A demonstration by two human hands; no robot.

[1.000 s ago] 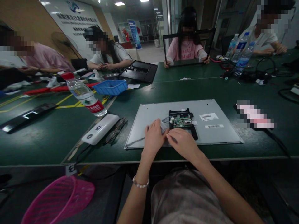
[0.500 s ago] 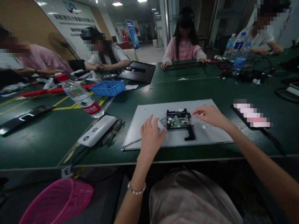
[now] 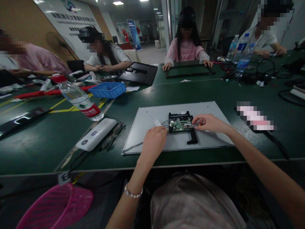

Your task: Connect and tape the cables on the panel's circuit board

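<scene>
A green circuit board (image 3: 180, 125) sits in a black plastic bracket (image 3: 193, 137) on a light grey flat panel (image 3: 145, 119) in front of me. My left hand (image 3: 154, 140) is at the board's left edge, fingers bent together over thin grey cables (image 3: 165, 122); what the fingertips grip is hidden. A small whitish tab (image 3: 157, 122) shows just above those fingers. My right hand (image 3: 208, 123) is at the board's right edge, thumb and fingers pinched near a small pale, see-through piece that I cannot name.
On the left are a white power bank (image 3: 97, 135), glasses (image 3: 113, 136), a water bottle (image 3: 79, 101) and a blue tray (image 3: 108, 90). A phone (image 3: 254, 117) with a cable lies at right. Across the table, a person holds a black frame (image 3: 190, 75). A pink basket (image 3: 57, 206) stands below the edge.
My right hand has moved left and down to the board's right edge. My left hand's spread fingers have closed in over the cables. The person opposite has tilted the black frame.
</scene>
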